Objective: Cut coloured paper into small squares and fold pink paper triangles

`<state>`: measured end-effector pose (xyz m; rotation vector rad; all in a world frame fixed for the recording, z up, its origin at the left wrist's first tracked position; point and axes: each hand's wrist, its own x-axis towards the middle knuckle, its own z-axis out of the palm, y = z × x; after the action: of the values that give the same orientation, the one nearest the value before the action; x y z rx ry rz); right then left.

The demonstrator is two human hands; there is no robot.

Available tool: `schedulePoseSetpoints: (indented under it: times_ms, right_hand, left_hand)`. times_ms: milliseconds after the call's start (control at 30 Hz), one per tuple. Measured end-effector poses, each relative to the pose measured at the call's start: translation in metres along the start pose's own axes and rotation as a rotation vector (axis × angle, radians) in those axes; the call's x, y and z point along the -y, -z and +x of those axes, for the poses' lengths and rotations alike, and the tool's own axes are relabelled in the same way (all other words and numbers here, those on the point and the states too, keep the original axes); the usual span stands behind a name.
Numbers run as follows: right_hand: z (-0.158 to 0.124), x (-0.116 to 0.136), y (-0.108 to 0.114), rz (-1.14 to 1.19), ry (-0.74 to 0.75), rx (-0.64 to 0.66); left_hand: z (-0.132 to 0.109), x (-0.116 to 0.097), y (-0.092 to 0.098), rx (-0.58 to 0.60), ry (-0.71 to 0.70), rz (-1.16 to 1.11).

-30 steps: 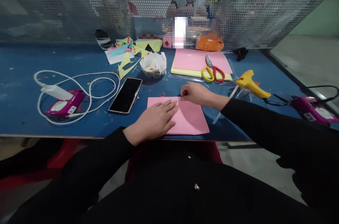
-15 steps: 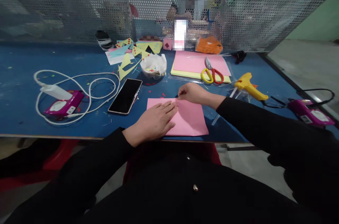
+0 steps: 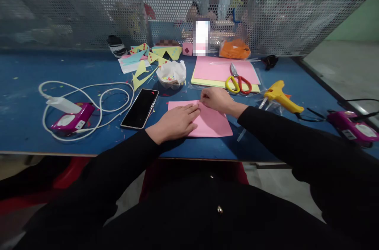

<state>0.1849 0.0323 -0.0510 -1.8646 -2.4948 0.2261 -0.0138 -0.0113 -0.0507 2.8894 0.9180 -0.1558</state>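
Observation:
A pink sheet of paper (image 3: 211, 124) lies on the blue table in front of me. It looks folded, though my hands cover part of it. My left hand (image 3: 178, 121) rests flat on its left half, fingers stretched to the right and thumb apart. At the paper's far edge, the fingertips of my right hand (image 3: 217, 99) are pinched together on the pink paper. Beyond my right hand, scissors (image 3: 238, 80) with one yellow and one red handle lie on a stack of coloured paper (image 3: 214, 69).
To the right sits a yellow glue gun (image 3: 282, 96) near a purple power socket (image 3: 353, 125). A phone (image 3: 140, 108), a white cable (image 3: 102, 100) and another purple socket (image 3: 71, 118) are on the left. Behind are a bowl of scraps (image 3: 171, 74) and yellow paper cuttings (image 3: 140, 72).
The pink paper has shifted away from the table's front edge, and both hands have moved slightly forward with it. My left hand remains flat, my right hand pinched.

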Motion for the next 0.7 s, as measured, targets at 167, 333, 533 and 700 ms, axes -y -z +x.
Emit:
schedulePoseSetpoints:
  times_ms: [167,333,533,700]
  right_hand:
    - [-0.015,0.006,0.001,-0.042,0.058,-0.138]
    - [-0.056,0.018,-0.010,0.018,0.230,-0.118]
    - [-0.083,0.020,-0.038,0.082,0.284,-0.096]
    - [-0.099,0.032,-0.038,0.136,0.360,-0.071]
  left_hand:
    - [0.003,0.004,-0.002,-0.023,0.006,-0.040]
    - [0.006,0.009,0.003,-0.012,-0.004,-0.087]
    - [0.009,0.024,0.011,0.063,-0.029,-0.233]
    - [0.012,0.043,0.018,0.126,0.002,-0.474]
